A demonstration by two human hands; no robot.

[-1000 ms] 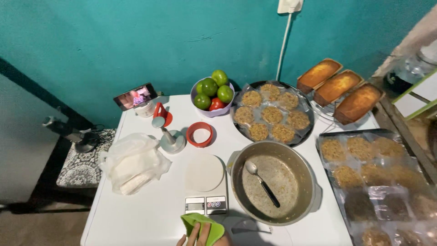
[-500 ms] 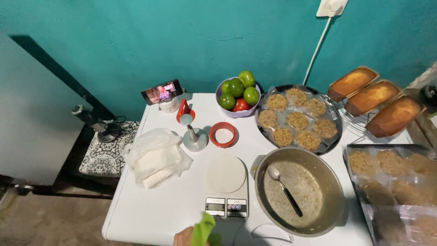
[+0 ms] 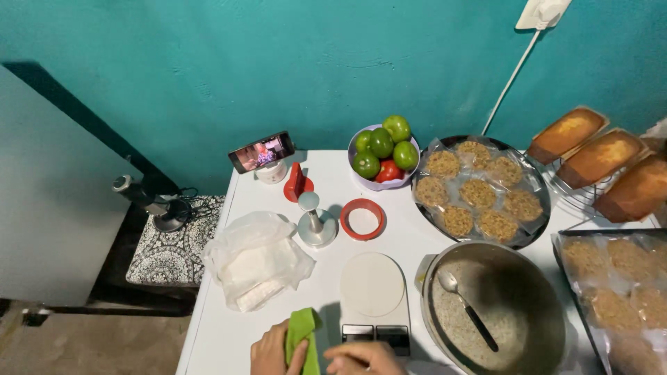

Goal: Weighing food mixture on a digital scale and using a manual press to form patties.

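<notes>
My left hand (image 3: 272, 354) grips a folded green cloth (image 3: 301, 335) at the near edge of the white table (image 3: 326, 180). Beside it, my right hand (image 3: 365, 358) rests on the front of a white kitchen scale (image 3: 373, 288), fingers curled; only its top shows at the frame's bottom edge. A large metal pot (image 3: 517, 295) with a crumbly mix and a spoon (image 3: 470, 310) stands right of the scale.
A clear plastic bag (image 3: 253, 260) lies left of the scale. Behind stand a metal press (image 3: 315, 222), red ring (image 3: 363, 219), phone (image 3: 262, 152), fruit bowl (image 3: 382, 153), round tray of patties (image 3: 479, 189), loaf cakes (image 3: 601, 158) and another patty tray (image 3: 618, 278).
The view has shifted left and closer to the table. Both hands now show at the bottom edge, the green cloth held in the left one.
</notes>
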